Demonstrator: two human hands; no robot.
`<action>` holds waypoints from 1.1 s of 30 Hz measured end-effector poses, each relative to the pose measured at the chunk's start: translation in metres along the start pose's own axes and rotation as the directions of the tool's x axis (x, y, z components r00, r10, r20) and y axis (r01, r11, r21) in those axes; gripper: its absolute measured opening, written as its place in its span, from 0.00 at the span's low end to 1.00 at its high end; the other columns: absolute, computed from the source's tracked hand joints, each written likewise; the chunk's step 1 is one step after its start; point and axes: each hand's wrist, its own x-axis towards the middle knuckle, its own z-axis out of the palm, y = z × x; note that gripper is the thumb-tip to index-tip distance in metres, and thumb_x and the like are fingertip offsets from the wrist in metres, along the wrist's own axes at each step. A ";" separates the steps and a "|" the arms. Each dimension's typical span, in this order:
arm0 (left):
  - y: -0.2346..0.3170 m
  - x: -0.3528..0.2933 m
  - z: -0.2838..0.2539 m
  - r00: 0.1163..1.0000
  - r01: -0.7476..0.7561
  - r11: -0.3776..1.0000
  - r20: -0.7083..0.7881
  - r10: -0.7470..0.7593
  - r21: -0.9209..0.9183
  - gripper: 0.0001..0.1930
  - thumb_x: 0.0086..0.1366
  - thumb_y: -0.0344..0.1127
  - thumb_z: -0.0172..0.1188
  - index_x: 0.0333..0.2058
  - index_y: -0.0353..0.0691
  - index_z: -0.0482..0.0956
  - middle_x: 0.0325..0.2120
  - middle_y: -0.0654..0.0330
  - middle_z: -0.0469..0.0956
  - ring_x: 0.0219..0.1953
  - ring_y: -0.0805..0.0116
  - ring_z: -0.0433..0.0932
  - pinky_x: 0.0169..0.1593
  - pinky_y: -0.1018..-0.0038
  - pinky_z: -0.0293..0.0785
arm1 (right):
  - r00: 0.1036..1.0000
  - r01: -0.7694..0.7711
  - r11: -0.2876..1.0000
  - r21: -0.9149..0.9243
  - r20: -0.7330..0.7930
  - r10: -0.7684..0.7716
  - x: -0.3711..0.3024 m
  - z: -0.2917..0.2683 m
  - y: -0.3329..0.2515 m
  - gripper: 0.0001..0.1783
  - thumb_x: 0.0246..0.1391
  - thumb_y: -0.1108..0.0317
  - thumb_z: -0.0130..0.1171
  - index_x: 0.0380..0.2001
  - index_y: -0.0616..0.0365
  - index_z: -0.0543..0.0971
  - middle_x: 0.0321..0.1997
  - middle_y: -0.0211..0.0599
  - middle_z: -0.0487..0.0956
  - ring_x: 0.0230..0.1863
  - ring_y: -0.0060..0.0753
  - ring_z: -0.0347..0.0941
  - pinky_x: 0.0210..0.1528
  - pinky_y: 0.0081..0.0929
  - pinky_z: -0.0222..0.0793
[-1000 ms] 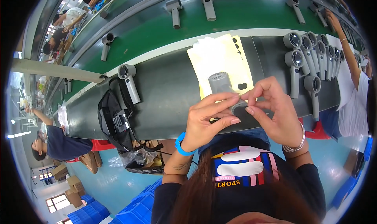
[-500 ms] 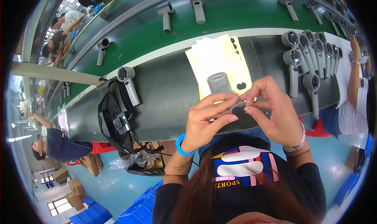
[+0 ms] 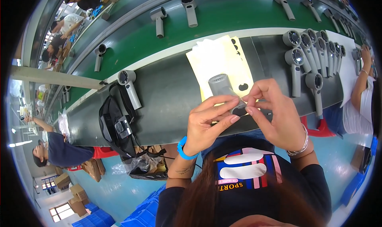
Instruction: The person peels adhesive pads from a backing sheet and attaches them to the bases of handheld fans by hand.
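A grey handheld fan (image 3: 219,83) lies in front of me with its head pointing away and its handle toward me. My left hand (image 3: 211,121) is closed around the lower part of that handle, fingers above and thumb below. The handle's dark oval end (image 3: 239,109) faces me. At its right edge, my right hand (image 3: 272,109) has thumb and fingers pinched together; what they hold, if anything, is too small to make out. Under the fan lie yellow sheets (image 3: 246,73) with dark oval spots, and white paper (image 3: 211,53) covers part of them.
Several grey fans (image 3: 296,61) stand grouped at the right of the dark worktable (image 3: 167,91). One more fan (image 3: 128,83) rests at the left beside a black backpack (image 3: 113,119). Beyond runs a green conveyor (image 3: 131,40) carrying fans. Co-workers sit at both sides.
The fans on the conveyor have shifted left. My right fingertips have moved slightly left against the handle's end, while my left hand keeps its hold.
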 end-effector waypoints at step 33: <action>0.004 0.000 -0.026 0.991 0.028 0.983 -0.121 -0.051 -0.184 0.12 0.64 0.25 0.52 0.45 0.28 0.79 0.47 0.46 0.75 0.40 0.59 0.80 0.40 0.69 0.83 | 0.977 0.162 0.979 -0.124 0.158 -0.142 0.033 0.038 0.042 0.28 0.41 0.87 0.51 0.50 0.60 0.73 0.52 0.41 0.75 0.40 0.40 0.75 0.36 0.26 0.75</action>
